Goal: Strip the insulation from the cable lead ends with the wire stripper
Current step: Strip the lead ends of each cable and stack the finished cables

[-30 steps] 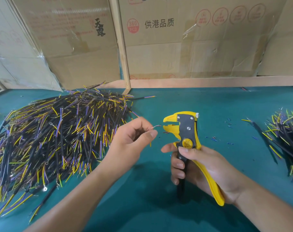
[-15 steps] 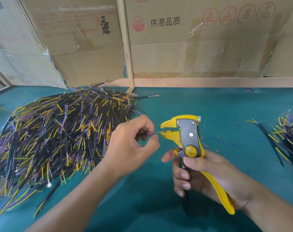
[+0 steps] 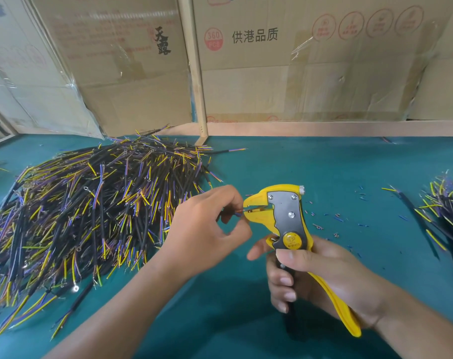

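A person's two hands work over a teal table (image 3: 310, 164), seen from above. The right hand (image 3: 323, 278) is wrapped around the handles of a yellow and grey stripper (image 3: 285, 218), held upright above the table's middle, nearer the front edge, with its beak pointing left. The fingers curl over the black handle and the yellow handle runs down along the palm. The left hand (image 3: 204, 229) sits just left of the beak, thumb and fingers pinching a thin lead (image 3: 239, 213). The lead's tip reaches into the narrow gap of the beak; whether the tool is biting on it cannot be told.

A large pile (image 3: 90, 208) of black cables with yellow and purple leads covers the table's left side. A smaller heap (image 3: 445, 213) lies at the right edge. Tiny scraps (image 3: 336, 218) of insulation are scattered on the table between the stripper and the heap. Flattened cardboard (image 3: 310, 60), partly under clear plastic, stands along the back edge.
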The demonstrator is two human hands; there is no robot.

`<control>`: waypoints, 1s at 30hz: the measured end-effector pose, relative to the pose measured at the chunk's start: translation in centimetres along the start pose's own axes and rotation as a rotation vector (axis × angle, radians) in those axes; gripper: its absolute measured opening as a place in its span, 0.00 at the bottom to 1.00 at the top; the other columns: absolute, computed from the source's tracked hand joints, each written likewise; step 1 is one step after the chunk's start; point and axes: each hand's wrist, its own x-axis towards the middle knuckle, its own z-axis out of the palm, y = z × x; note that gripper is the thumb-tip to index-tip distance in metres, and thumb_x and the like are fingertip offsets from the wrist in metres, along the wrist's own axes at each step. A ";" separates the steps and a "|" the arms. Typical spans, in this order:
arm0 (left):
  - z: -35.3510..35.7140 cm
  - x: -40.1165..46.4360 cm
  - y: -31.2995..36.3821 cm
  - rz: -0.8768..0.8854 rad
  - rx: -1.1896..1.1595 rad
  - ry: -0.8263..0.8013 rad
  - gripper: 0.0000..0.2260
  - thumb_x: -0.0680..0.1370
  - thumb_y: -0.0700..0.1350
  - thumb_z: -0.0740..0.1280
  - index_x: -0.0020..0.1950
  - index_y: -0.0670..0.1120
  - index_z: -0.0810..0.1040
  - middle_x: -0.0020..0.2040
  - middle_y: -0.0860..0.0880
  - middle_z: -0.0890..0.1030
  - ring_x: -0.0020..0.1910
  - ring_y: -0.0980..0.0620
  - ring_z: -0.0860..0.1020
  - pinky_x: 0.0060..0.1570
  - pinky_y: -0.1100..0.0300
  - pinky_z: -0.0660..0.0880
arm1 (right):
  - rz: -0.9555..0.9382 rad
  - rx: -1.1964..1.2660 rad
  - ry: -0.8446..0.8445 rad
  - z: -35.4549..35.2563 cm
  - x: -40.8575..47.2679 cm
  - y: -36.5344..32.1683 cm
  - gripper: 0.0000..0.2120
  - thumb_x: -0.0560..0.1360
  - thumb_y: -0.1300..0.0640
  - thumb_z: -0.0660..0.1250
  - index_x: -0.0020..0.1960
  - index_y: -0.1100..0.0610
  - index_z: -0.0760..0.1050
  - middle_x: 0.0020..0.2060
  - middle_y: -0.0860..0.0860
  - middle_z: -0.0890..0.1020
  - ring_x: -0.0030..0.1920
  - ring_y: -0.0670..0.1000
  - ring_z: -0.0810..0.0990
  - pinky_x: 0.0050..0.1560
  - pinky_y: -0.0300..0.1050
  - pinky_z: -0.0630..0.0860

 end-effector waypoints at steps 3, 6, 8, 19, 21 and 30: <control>0.0 0.0 0.0 0.005 -0.004 -0.014 0.05 0.69 0.49 0.65 0.40 0.48 0.74 0.34 0.53 0.73 0.34 0.51 0.71 0.33 0.52 0.72 | 0.013 -0.094 -0.008 -6.0 -0.2 2.4 0.18 0.75 0.51 0.71 0.59 0.63 0.79 0.33 0.54 0.68 0.31 0.53 0.68 0.37 0.50 0.72; -0.1 0.0 0.1 0.010 0.001 -0.022 0.05 0.69 0.48 0.65 0.40 0.48 0.74 0.34 0.52 0.73 0.34 0.51 0.71 0.33 0.52 0.72 | 0.001 -0.144 -0.018 -6.1 0.5 2.1 0.18 0.76 0.51 0.70 0.58 0.63 0.80 0.32 0.54 0.67 0.29 0.52 0.67 0.34 0.48 0.70; 0.0 0.0 0.1 0.013 0.012 -0.039 0.05 0.68 0.49 0.65 0.40 0.49 0.74 0.33 0.53 0.72 0.33 0.53 0.71 0.33 0.56 0.70 | 0.001 -0.170 -0.012 -6.3 0.3 1.9 0.18 0.76 0.50 0.70 0.58 0.63 0.79 0.31 0.54 0.65 0.28 0.52 0.65 0.33 0.48 0.69; 0.1 0.0 -0.9 0.011 0.096 -0.078 0.06 0.69 0.51 0.68 0.42 0.51 0.75 0.33 0.57 0.69 0.33 0.60 0.69 0.34 0.64 0.66 | -0.029 -0.197 0.113 -6.0 0.2 1.4 0.19 0.74 0.44 0.71 0.54 0.60 0.81 0.28 0.51 0.63 0.23 0.49 0.60 0.25 0.39 0.65; 0.2 0.0 -1.4 -0.024 0.130 -0.093 0.07 0.69 0.50 0.70 0.43 0.51 0.75 0.32 0.57 0.69 0.33 0.61 0.69 0.34 0.63 0.67 | -0.053 -0.172 0.169 -6.2 0.3 1.3 0.18 0.74 0.45 0.71 0.53 0.60 0.81 0.28 0.51 0.62 0.23 0.49 0.59 0.25 0.40 0.64; 0.6 0.2 -2.2 -0.126 0.118 -0.169 0.07 0.70 0.45 0.63 0.48 0.51 0.71 0.33 0.56 0.70 0.34 0.56 0.69 0.37 0.61 0.68 | -0.122 0.225 0.260 -9.1 2.2 2.4 0.29 0.63 0.46 0.81 0.57 0.63 0.83 0.34 0.53 0.70 0.32 0.54 0.69 0.36 0.52 0.75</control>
